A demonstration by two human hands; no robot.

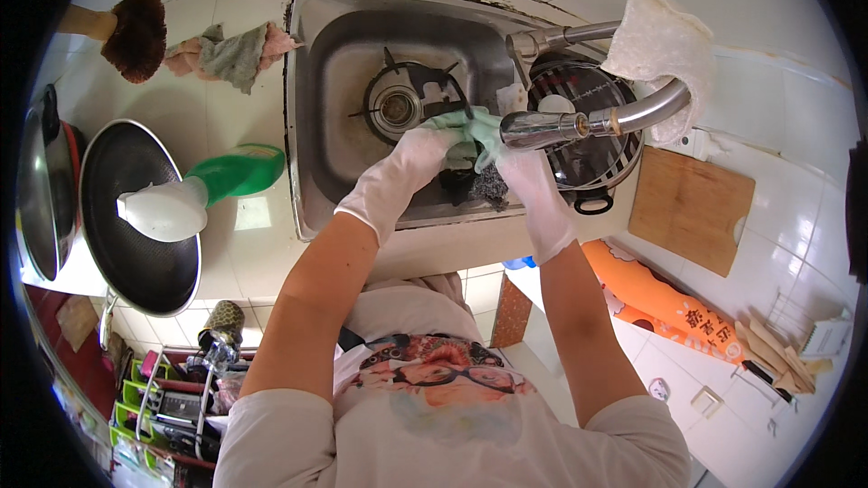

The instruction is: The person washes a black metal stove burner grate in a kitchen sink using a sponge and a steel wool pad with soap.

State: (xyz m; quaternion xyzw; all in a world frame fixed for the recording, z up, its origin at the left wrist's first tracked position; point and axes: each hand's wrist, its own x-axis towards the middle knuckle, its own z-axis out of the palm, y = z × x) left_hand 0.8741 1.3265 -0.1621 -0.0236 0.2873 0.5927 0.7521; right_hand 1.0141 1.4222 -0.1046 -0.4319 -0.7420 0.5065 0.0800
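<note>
Both hands wear white and pale green rubber gloves over the right part of the stainless steel sink [325, 183]. My left hand [444, 135] and my right hand [485, 139] meet at a dark, thin piece whose tip shows between the fingers; whether one or both hold it, I cannot tell. A gas burner part with a black pan support [380, 123] lies in the sink, just beyond my left hand. Below my right hand is a dark steel wool scourer [489, 188]. The chrome faucet head [542, 130] hangs beside my right hand and covers part of it.
A lidded pot [590, 159] stands right of the sink under the faucet, with a white cloth [654, 47] draped over the pipe. Left are a green spray bottle [237, 169], a frying pan [135, 271], rags [234, 54] and a brown brush [139, 37]. A wooden cutting board [692, 210] is at right.
</note>
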